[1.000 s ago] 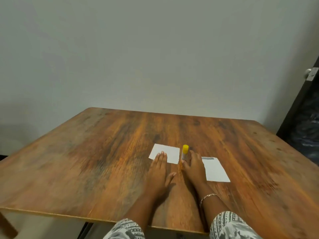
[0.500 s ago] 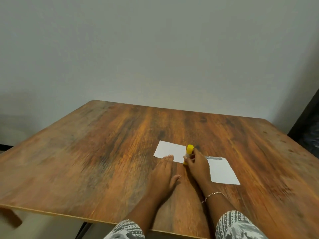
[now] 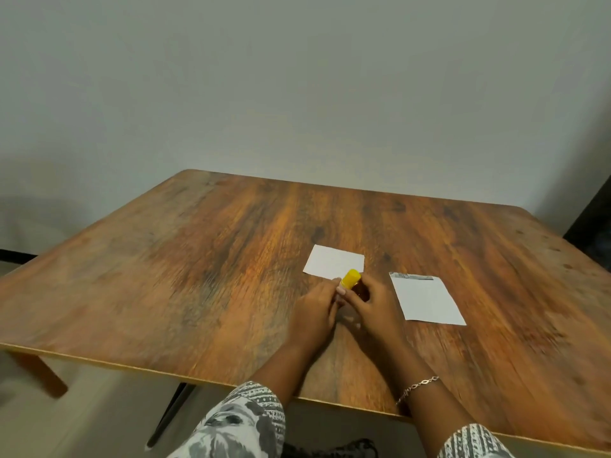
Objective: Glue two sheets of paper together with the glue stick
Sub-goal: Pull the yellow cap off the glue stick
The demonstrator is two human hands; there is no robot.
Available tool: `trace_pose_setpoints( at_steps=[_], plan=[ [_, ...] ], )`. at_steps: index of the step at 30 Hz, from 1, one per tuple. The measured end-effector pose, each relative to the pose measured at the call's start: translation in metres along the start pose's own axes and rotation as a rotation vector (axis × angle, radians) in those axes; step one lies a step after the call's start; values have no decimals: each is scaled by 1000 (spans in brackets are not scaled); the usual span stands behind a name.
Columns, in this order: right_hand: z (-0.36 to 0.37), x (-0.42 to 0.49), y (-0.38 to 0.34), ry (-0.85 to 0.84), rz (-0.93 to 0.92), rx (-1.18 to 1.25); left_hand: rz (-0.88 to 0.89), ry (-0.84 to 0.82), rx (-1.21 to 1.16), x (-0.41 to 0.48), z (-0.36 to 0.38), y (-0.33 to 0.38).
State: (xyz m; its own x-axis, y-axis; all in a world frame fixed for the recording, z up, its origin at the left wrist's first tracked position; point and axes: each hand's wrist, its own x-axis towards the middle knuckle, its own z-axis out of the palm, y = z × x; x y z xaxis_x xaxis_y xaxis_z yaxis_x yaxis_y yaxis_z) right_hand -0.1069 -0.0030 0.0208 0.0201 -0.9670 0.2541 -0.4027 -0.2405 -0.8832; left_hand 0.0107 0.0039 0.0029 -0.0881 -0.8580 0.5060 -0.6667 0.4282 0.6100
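Observation:
A glue stick with a yellow cap sits between my two hands, tilted, above the wooden table. My right hand wraps around its body. My left hand has its fingertips at the stick just below the cap. A small white sheet of paper lies flat just beyond the cap. A second white sheet, with a dark printed strip along its far edge, lies flat to the right of my right hand. The lower part of the stick is hidden by my fingers.
The table's near edge runs below my forearms. A plain wall stands behind the table. A dark door edge shows at the far right. A table leg is at the lower left.
My right hand has lifted the glue stick off the table and tilted it. My left hand rose from lying flat and came over to the stick. The view shifted left.

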Motion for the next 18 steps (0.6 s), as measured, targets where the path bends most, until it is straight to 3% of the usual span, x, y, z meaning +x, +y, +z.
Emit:
trace_pose_setpoints(
  at_steps=[4,10,18],
  plan=[
    [-6,5,-1,102,-32,-157,31,11,32,0,1,2],
    [-22,14,-11,-174,-165,-413,0,-16,16,3,4,0],
    [-32,23,-15,-154,-53,-647,-30,27,-19,7,19,14]
  ],
)
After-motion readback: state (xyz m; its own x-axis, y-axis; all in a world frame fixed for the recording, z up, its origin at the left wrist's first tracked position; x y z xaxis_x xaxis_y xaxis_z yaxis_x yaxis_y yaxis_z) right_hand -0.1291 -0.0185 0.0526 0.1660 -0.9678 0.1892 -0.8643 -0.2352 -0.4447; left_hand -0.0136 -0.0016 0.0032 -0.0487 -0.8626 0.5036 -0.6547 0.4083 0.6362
